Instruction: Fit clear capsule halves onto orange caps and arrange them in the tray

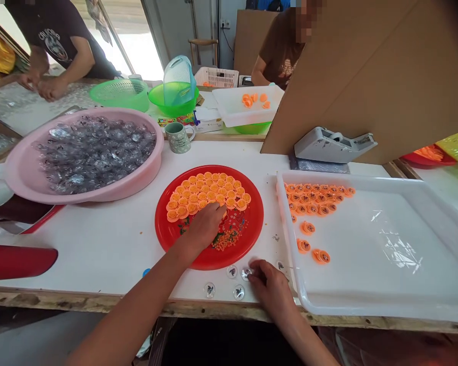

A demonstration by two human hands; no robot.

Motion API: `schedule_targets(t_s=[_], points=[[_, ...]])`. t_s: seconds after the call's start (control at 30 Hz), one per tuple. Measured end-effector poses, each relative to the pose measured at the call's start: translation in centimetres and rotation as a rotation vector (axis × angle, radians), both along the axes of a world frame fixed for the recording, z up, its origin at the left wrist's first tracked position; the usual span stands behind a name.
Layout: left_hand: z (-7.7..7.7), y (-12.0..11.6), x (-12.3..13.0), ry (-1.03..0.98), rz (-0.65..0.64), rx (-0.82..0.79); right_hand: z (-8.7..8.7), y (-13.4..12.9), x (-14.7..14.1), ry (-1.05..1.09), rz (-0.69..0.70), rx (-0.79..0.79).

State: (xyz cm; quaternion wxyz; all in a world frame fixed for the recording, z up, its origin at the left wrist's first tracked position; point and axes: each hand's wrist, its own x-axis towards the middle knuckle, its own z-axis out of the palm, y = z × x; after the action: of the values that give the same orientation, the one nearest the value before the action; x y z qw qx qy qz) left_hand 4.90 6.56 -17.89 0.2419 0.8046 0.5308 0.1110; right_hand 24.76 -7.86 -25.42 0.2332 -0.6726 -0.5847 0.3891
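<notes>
A round red tray holds rows of orange discs and a scatter of small orange beads. My left hand is over the tray, fingers pinched together at the near edge of the discs; what they hold is hidden. My right hand rests at the table's front, thumb and fingers closed around a clear round cap with a dark mark. Beside it lie several more such caps, one clear cap farther left. To the right, a white tray contains orange pieces topped with dark-marked caps.
A pink basin of clear caps stands at left, a mug behind the red tray. A tape dispenser sits by a cardboard panel. Green baskets and two other people are across the table.
</notes>
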Motion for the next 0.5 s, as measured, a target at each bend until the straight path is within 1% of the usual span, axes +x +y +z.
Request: schedule_targets(t_s=[0.17,0.3,0.4,0.5], points=[[-0.3,1.4,-0.7,0.091,-0.056,0.084,0.1,0.0,-0.3,0.005,0.004,0.043],[-1.0,2.1,-0.2,0.091,-0.083,0.084,0.5,0.1,-0.7,-0.056,0.078,0.067],[-1.3,1.9,0.2,0.062,-0.072,0.053,0.5,0.3,-0.5,-0.041,0.107,0.089],[-1.3,0.8,0.1,0.006,-0.055,0.002,0.6,0.3,0.1,0.065,0.119,0.123]])
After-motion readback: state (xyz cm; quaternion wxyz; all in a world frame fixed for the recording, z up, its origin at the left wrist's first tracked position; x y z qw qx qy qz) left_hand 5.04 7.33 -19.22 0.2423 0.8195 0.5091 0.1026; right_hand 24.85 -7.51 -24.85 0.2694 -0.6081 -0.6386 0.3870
